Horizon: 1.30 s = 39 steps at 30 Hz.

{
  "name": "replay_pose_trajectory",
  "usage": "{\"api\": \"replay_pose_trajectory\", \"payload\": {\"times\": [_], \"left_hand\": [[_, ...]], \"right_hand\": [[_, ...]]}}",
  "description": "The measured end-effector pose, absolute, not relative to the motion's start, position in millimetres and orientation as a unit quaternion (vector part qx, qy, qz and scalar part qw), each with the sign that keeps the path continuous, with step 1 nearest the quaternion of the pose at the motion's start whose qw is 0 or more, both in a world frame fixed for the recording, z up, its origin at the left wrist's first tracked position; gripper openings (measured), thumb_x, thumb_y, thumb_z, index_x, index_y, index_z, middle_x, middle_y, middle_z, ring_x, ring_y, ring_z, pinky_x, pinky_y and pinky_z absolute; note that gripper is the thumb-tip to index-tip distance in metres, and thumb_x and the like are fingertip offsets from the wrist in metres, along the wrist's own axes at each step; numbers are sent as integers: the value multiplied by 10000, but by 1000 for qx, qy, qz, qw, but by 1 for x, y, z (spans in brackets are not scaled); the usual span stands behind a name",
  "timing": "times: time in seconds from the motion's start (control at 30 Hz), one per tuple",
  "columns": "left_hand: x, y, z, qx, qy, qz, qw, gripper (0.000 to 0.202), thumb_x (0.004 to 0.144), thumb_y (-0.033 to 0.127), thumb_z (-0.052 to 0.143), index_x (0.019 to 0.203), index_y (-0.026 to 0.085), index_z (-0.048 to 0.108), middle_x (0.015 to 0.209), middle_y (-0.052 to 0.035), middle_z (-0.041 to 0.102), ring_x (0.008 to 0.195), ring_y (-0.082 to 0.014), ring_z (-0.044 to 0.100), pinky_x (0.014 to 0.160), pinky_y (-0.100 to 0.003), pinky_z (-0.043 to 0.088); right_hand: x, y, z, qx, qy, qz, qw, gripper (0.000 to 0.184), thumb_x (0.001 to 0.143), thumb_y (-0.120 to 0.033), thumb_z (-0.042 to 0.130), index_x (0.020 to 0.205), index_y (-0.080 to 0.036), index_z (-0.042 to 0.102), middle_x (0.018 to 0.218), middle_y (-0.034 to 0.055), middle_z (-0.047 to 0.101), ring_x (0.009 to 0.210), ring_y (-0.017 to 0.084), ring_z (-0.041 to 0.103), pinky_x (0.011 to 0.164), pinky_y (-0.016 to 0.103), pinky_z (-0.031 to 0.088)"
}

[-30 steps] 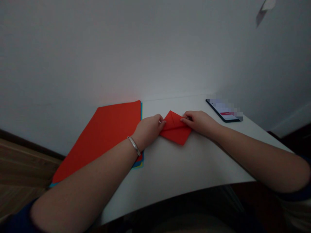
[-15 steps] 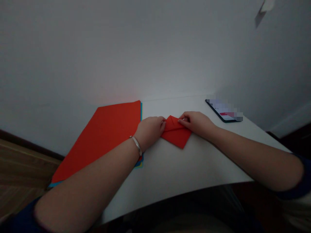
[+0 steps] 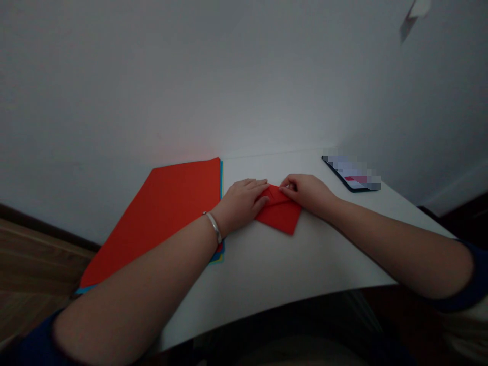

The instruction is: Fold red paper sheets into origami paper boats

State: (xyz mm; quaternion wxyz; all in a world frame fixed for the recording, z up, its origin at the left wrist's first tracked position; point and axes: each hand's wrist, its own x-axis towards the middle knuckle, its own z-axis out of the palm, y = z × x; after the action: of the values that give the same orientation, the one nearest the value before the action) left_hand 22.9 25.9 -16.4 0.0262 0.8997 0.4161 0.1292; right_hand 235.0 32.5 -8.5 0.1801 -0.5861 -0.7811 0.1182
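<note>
A small folded red paper (image 3: 281, 216) lies on the white table, with creases and a layered flap across its upper part. My left hand (image 3: 244, 201) rests flat over its left side, fingers stretched out and thumb apart on the paper. On the opposite side, my right hand (image 3: 305, 193) pinches the paper's upper right edge between thumb and fingers. The paper's left corner is hidden beneath my left hand.
Left of my hands lies a stack of large coloured sheets (image 3: 168, 203), red on top, with blue and yellow edges showing. A phone (image 3: 353, 175) with a lit screen lies at the back right of the white table (image 3: 267, 274). A wall (image 3: 244, 81) rises behind.
My left hand has let go of its pinch and spread flat over the paper's left part. The paper has turned slightly, its lower corner shifting right. My right hand stays nearly in place.
</note>
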Motion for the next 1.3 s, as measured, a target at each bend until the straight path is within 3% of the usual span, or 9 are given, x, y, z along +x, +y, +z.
{"api": "replay_pose_trajectory", "payload": {"times": [0.27,0.53,0.67,0.83,0.97,1.3], "left_hand": [[24,23,-14,896,439,59,33,496,1023,367,312,1470,175,409,1520,-122,446,1434,-276,346,1164,-482,252],[22,22,-16,890,447,78,40,465,1000,279,345,1436,158,452,1494,-109,481,1385,-255,415,1165,-451,287],[22,24,-17,886,453,85,50,467,997,232,311,1435,167,458,1501,-100,476,1398,-243,405,1167,-453,289],[23,22,-15,888,451,83,31,501,1000,398,375,1416,136,473,1507,-126,463,1400,-274,391,1178,-476,253],[24,18,-16,886,459,61,21,529,1014,381,335,1467,112,388,1552,-148,387,1442,-281,320,1185,-491,213],[22,18,-21,887,461,15,-1,542,1038,369,241,1520,130,307,1581,-140,338,1480,-300,246,1195,-537,170]], "right_hand": [[239,36,-10,-575,-786,133,184,170,864,-331,587,909,-219,706,791,27,720,697,159,606,613,279,394],[250,39,-1,-580,-779,204,122,177,756,-373,715,815,-208,687,765,28,714,668,162,608,603,283,422],[249,40,-3,-583,-768,223,143,164,748,-366,727,806,-215,701,752,21,717,664,162,618,597,281,430],[246,44,-14,-584,-760,217,187,197,746,-381,729,849,-213,725,758,26,713,677,161,616,601,278,429],[247,47,-18,-577,-760,216,207,206,741,-408,719,808,-214,708,743,19,701,653,153,602,578,276,412],[255,44,9,-612,-749,247,48,305,822,-404,608,586,-213,639,521,-15,560,481,120,463,509,289,329]]}}
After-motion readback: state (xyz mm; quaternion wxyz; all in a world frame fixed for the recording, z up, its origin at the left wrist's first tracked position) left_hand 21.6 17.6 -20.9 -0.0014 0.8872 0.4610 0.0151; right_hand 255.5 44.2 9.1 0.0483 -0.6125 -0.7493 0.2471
